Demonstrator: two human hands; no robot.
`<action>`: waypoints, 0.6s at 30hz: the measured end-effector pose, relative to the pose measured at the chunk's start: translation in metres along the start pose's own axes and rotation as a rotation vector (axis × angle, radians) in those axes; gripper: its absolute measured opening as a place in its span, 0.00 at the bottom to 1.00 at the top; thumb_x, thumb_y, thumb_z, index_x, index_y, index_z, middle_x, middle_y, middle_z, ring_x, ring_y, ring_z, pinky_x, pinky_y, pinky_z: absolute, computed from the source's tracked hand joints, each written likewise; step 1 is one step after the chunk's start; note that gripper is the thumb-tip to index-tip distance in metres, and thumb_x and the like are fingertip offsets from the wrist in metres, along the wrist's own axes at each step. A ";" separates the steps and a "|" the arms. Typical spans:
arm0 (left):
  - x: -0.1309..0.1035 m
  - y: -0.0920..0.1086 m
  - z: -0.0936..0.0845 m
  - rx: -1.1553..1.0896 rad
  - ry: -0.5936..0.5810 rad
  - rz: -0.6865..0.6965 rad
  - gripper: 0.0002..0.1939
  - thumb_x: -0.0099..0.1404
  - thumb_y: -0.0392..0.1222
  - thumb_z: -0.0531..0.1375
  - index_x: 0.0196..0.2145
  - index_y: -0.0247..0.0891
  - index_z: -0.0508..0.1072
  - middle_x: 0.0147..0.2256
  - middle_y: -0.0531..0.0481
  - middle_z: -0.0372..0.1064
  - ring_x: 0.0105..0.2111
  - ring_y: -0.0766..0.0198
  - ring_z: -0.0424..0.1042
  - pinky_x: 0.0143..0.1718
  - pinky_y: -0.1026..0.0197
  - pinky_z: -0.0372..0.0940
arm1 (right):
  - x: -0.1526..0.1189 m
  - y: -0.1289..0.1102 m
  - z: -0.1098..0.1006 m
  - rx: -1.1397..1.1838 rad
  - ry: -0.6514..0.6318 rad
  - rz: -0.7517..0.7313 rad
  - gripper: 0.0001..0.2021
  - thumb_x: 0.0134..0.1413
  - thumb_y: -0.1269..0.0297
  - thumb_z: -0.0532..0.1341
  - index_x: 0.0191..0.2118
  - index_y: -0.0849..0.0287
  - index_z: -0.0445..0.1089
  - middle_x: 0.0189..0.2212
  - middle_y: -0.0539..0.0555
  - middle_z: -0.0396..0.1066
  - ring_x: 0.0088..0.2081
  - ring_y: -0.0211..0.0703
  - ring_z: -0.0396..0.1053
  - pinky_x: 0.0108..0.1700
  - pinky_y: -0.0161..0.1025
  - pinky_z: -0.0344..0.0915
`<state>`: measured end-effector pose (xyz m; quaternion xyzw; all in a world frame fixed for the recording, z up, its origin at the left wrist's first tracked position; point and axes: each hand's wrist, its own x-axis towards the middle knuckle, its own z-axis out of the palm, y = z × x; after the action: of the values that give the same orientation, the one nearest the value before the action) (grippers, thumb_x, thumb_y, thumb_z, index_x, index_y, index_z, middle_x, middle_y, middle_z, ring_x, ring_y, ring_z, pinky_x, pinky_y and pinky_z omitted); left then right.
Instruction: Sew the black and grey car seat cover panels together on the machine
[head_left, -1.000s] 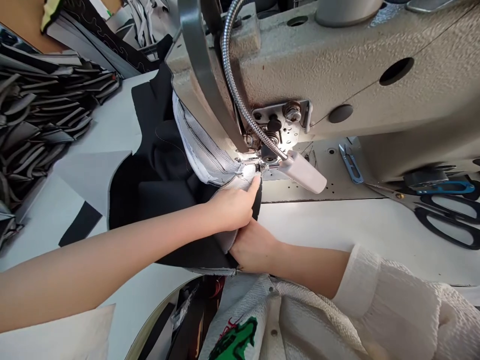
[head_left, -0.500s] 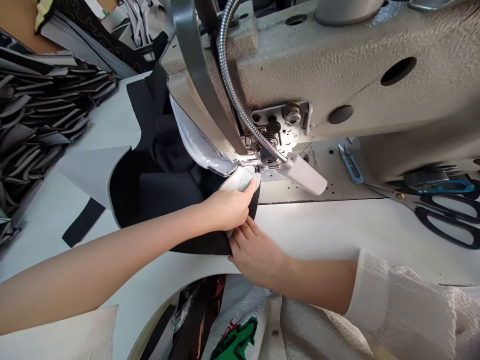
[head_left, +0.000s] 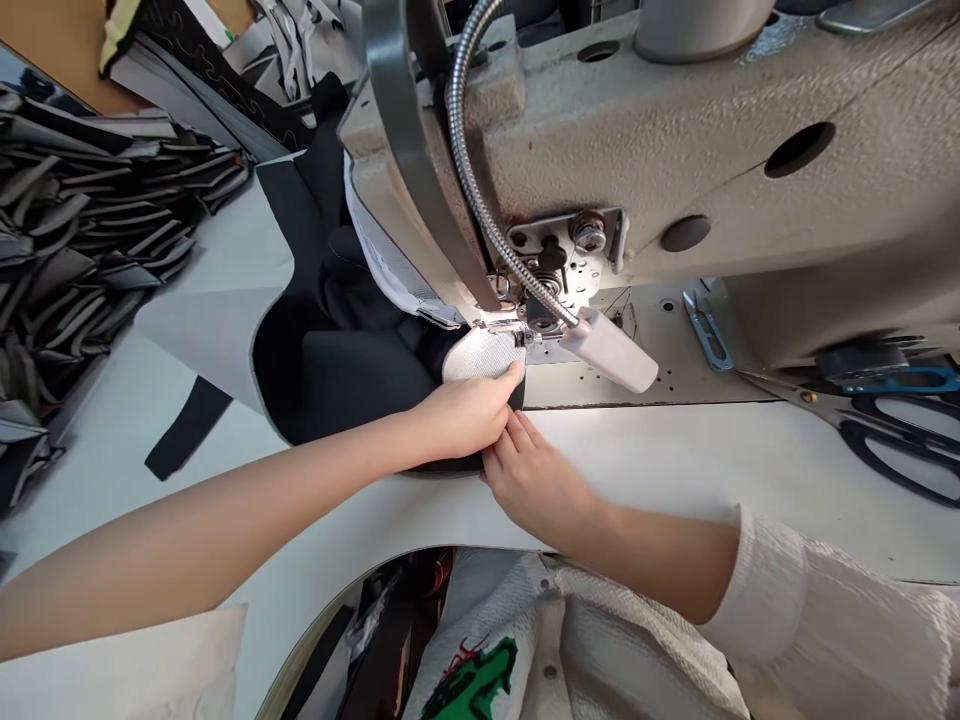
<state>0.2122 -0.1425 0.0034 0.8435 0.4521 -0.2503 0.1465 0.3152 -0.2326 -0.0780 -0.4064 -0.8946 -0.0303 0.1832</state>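
Note:
Black fabric (head_left: 360,375) lies bunched on the sewing table, with a light grey mesh piece (head_left: 480,357) on top of it by the presser foot (head_left: 523,335). My left hand (head_left: 469,415) is closed on the edge of the mesh piece, its thumb reaching close to the foot. Just below and touching it, my right hand (head_left: 540,475) pinches the near edge of the black fabric; its fingertips are partly hidden. A grey-white lining (head_left: 386,265) of the work runs behind the machine head. The needle itself is hard to make out.
The sewing machine (head_left: 712,130) spans the upper right, with a small lamp (head_left: 611,350) beside the needle area. Thread snips (head_left: 707,330) and large scissors (head_left: 892,435) lie right. Stacked fabric pieces (head_left: 97,230) fill the left; a black strip (head_left: 187,425) lies nearer.
The fabric has moved further toward the needle, and its near edge has drawn away from me. Both hands have shifted slightly right; the right hand has also moved up with the fabric. The view shifted slightly.

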 end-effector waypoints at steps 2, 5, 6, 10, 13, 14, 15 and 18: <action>0.007 0.001 -0.003 0.060 0.011 -0.021 0.29 0.63 0.36 0.45 0.62 0.36 0.53 0.39 0.43 0.74 0.36 0.54 0.74 0.29 0.61 0.62 | 0.002 0.006 0.000 -0.006 -0.008 0.007 0.17 0.60 0.72 0.52 0.50 0.78 0.67 0.50 0.75 0.66 0.54 0.60 0.64 0.57 0.52 0.62; 0.014 0.001 -0.007 0.104 0.057 -0.018 0.26 0.62 0.35 0.47 0.59 0.37 0.58 0.35 0.45 0.74 0.34 0.54 0.73 0.29 0.61 0.61 | 0.007 0.017 0.001 0.001 -0.022 0.020 0.18 0.60 0.73 0.52 0.52 0.79 0.66 0.52 0.76 0.64 0.56 0.60 0.62 0.58 0.52 0.61; 0.015 0.001 -0.008 0.103 0.089 -0.009 0.25 0.62 0.34 0.47 0.58 0.37 0.60 0.34 0.46 0.73 0.34 0.55 0.73 0.30 0.61 0.61 | 0.009 0.020 0.001 0.009 -0.028 0.023 0.18 0.60 0.73 0.52 0.52 0.80 0.65 0.52 0.76 0.64 0.57 0.60 0.61 0.59 0.52 0.61; 0.022 0.001 -0.007 0.106 0.205 -0.017 0.20 0.63 0.34 0.47 0.52 0.39 0.67 0.37 0.46 0.72 0.37 0.56 0.71 0.32 0.61 0.61 | 0.015 0.028 0.002 0.030 -0.052 0.048 0.20 0.60 0.77 0.48 0.55 0.82 0.63 0.54 0.77 0.61 0.58 0.59 0.60 0.59 0.51 0.60; 0.024 0.001 -0.002 0.113 0.264 -0.031 0.18 0.66 0.37 0.46 0.49 0.41 0.70 0.39 0.47 0.71 0.38 0.57 0.71 0.33 0.61 0.62 | 0.016 0.028 0.005 0.056 -0.027 0.091 0.20 0.59 0.78 0.47 0.55 0.82 0.62 0.55 0.77 0.60 0.58 0.58 0.59 0.60 0.50 0.59; 0.022 -0.002 0.001 0.106 0.295 -0.005 0.18 0.67 0.38 0.46 0.48 0.41 0.70 0.40 0.47 0.71 0.38 0.58 0.71 0.34 0.61 0.62 | 0.015 0.028 0.006 0.071 -0.012 0.101 0.19 0.60 0.78 0.47 0.54 0.82 0.62 0.54 0.77 0.61 0.58 0.57 0.59 0.60 0.50 0.58; 0.018 -0.007 0.006 0.103 0.334 0.045 0.18 0.68 0.41 0.45 0.48 0.41 0.70 0.41 0.46 0.70 0.39 0.58 0.70 0.36 0.60 0.63 | 0.015 0.028 0.008 0.087 0.002 0.111 0.19 0.60 0.78 0.47 0.54 0.82 0.62 0.53 0.77 0.62 0.58 0.56 0.60 0.60 0.50 0.58; -0.013 -0.044 0.023 0.207 0.446 0.254 0.21 0.68 0.50 0.48 0.53 0.40 0.67 0.50 0.42 0.65 0.48 0.54 0.65 0.48 0.53 0.60 | 0.015 0.030 0.011 0.117 0.012 0.116 0.18 0.62 0.74 0.48 0.53 0.80 0.63 0.51 0.73 0.65 0.56 0.55 0.62 0.60 0.49 0.57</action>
<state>0.1624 -0.1380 -0.0098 0.9382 0.3359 -0.0827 -0.0133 0.3246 -0.1995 -0.0857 -0.4461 -0.8687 0.0304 0.2132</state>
